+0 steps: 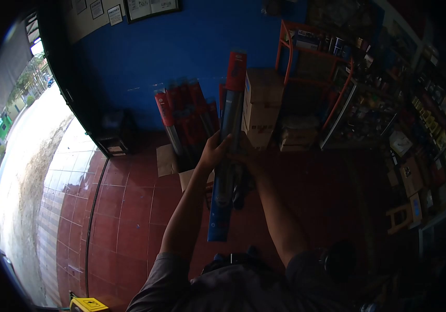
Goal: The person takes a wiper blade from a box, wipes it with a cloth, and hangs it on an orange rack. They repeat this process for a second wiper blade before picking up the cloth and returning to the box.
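Observation:
A long, narrow package [225, 192] with a red top end and a blue lower end is held nearly upright in front of my body. What is inside looks like a grey tube, but the dim light hides the details. My left hand [214, 151] is closed around the left side of the package near its middle, the thumb lying across the front. On the other side, my right hand [241, 154] is in shadow and also grips the package at about the same height. Behind it, several similar red-topped packages [167, 115] stand in an open cardboard box [167, 161].
Stacked cardboard cartons [261, 106] stand against the blue wall [124, 62], beside a red metal rack [285, 52]. Crowded shelves [426, 114] line the right side. A doorway opens onto a bright street [30, 151] at left. A yellow object [88, 304] lies at the bottom left.

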Motion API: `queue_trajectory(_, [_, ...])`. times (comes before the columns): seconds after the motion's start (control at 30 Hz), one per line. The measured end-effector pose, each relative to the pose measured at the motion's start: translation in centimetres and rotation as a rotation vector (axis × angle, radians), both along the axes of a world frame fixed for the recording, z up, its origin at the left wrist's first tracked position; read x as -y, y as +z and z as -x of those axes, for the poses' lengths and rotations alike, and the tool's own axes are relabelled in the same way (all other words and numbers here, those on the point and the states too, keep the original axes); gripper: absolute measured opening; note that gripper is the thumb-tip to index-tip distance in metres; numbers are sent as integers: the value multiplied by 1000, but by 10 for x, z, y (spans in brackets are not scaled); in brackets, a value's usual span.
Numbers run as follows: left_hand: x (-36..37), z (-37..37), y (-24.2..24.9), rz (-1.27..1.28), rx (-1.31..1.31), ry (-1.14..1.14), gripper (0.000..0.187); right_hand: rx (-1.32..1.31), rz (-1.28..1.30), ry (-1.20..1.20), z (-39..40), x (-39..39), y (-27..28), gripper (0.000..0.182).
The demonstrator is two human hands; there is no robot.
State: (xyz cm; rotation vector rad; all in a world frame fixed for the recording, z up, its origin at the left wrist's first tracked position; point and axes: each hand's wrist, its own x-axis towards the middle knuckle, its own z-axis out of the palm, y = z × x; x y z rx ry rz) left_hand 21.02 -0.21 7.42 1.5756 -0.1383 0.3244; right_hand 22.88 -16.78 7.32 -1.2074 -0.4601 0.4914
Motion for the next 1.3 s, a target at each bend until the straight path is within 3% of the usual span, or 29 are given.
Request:
queue_trajectory(0.17, [6, -2, 14, 187, -3, 111, 42, 69, -29, 11, -17, 22, -21, 89])
queue_trajectory(0.23, [-6, 6, 30, 471, -109, -30, 40, 175, 246, -408, -31, 54, -37, 85])
queue_trajectory(0.27, [-19, -2, 20, 395, -123, -22, 44, 178, 245, -398, -38, 64, -35, 85])
queue_trajectory(0.37, [-40, -12, 3, 532, -238, -82, 50, -14, 49, -495, -86, 90, 3, 71])
queue_trajectory(0.43, [-28, 5, 24, 533, -263, -147, 52, -139, -80, -561, -119, 90, 41, 69])
queue_trajectory(0.5, [-11, 26, 51, 534, -288, -211, 54, 260, 77, -855, -147, 75, 98, 61])
queue_trajectory(0.57, [4, 37, 74, 333, -249, -71, 56, 653, 389, -1172, -140, 57, 160, 59])
queue_trajectory(0.63, [3, 35, 80, 297, -258, -115, 57, 1080, 192, -1093, -126, 42, 207, 58])
queue_trajectory(0.67, [2, 33, 84, 258, -273, -164, 57, 1083, 189, -1094, -121, 35, 219, 58])
queue_trajectory(0.73, [3, 38, 100, 153, -239, -180, 57, 1381, 482, -1178, -114, 21, 230, 60])
queue_trajectory(0.83, [-2, 47, 112, 5, -219, -181, 58, 1545, 553, -1223, -111, 1, 220, 62])
queue_trajectory(0.97, [-7, 66, 126, -111, -272, -174, 59, 1405, 470, -1196, -131, -10, 207, 61])
queue_trajectory(1.03, [-11, 57, 118, -115, -230, -154, 59, 1317, 546, -1179, -123, -17, 198, 57])
queue_trajectory(1.1, [-10, 50, 113, -122, -199, -141, 58, 1285, 436, -1071, -111, -28, 184, 49])
queue_trajectory(1.17, [-7, 39, 119, 16, -60, 77, 55, 1178, 325, -899, -66, -48, 157, 40])
queue_trajectory(1.2, [-14, 26, 117, 16, -62, 75, 55, 1157, 282, -829, -47, -59, 142, 38])
queue_trajectory(1.27, [-35, -1, 104, 558, 100, -4, 54, 1204, 194, -748, -15, -75, 104, 38])
queue_trajectory(1.3, [-41, -1, 103, 555, 98, -10, 54, 1219, 221, -716, 10, -75, 95, 39])
